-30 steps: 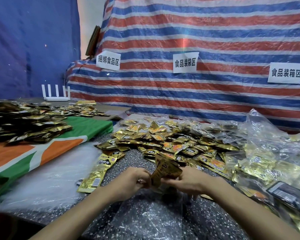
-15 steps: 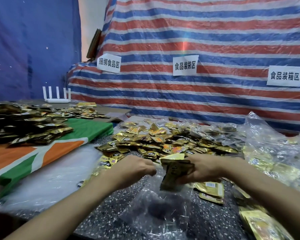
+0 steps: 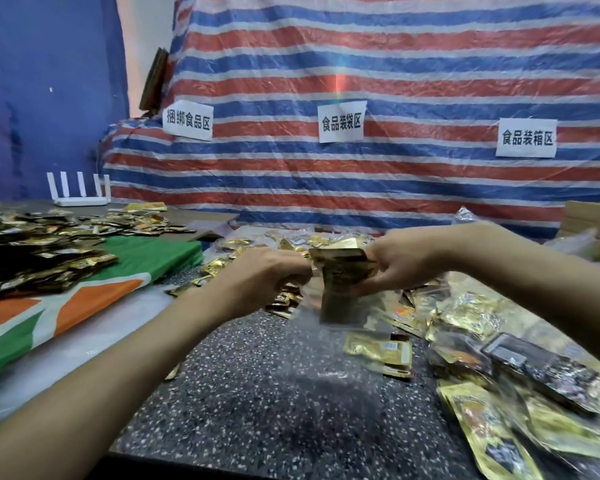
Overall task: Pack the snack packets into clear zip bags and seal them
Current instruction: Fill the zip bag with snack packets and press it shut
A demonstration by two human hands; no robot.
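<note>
Left hand (image 3: pixel 271 271) pinches the clear zip bag (image 3: pixel 310 303) open above the surface (image 3: pixel 274 393) so the snack packets (image 3: pixel 340 289) gripped in right hand (image 3: pixel 406 261) slide in.

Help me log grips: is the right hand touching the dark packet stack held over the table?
Touching. The head view shows the right hand pinching the dark packet stack at its upper right corner, with no gap between them.

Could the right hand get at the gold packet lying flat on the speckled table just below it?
Probably not right now: the right hand grips the packet stack in the clear zip bag, though the way down to the gold packet looks free.
</note>
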